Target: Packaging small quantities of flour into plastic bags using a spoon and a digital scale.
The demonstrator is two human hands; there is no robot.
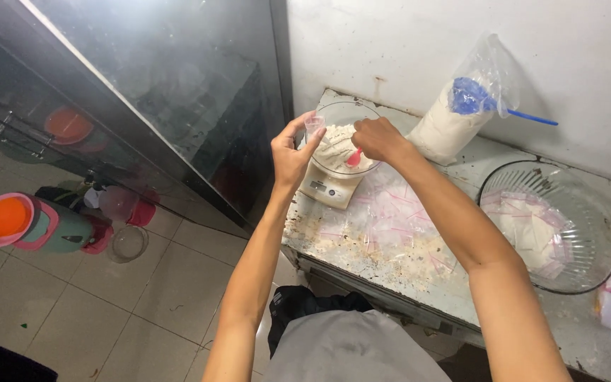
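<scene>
Both hands, left hand (290, 157) and right hand (378, 139), crowd the glass bowl (339, 114) near the counter's (362, 249) edge.

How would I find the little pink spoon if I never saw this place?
Look at the worn white counter by the wall. At its far left, a glass bowl of white powder sits on a small scale. The right hand holds the spoon there: the bowl's only pink thing.

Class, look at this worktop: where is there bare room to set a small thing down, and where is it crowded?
Bare patches: the strip between the powder bag and the large glass bowl, and the table front edge, though powder-dusted. Crowded: empty zip bags fill the middle; scale and small bowl take the left corner.
</scene>
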